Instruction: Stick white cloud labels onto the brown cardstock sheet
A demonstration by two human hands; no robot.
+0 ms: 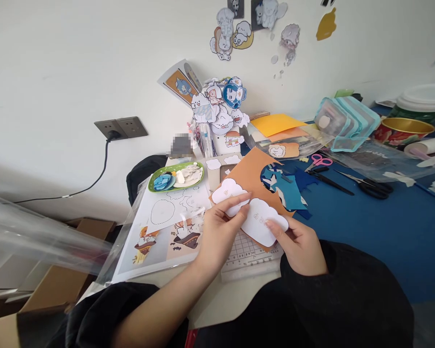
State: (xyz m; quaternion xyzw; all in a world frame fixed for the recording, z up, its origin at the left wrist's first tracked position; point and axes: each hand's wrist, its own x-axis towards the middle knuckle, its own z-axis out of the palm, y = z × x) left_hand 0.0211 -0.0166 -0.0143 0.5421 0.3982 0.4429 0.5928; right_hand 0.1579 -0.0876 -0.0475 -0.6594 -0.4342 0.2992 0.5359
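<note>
My left hand (pixel 217 229) pinches a white cloud-shaped paper cutout (pixel 227 191) between thumb and fingers. My right hand (pixel 299 241) grips a second, larger white cloud cutout (pixel 264 221) with faint lettering on it. The two cutouts overlap slightly between my hands, above a brown card sheet (pixel 252 174) with a hole cut in it and a gridded cutting mat (pixel 246 255). Both sleeves are black.
A printed sheet of cartoon figures (pixel 163 232) lies to the left, with a green dish of paper pieces (pixel 176 176) behind it. Blue paper scraps (pixel 290 191), pink-handled scissors (pixel 321 162) and black scissors (pixel 366 183) lie on the blue cloth (pixel 384 227). Cartoon cutouts (pixel 221 104) stand at the wall; a cardboard box (pixel 58 285) is lower left.
</note>
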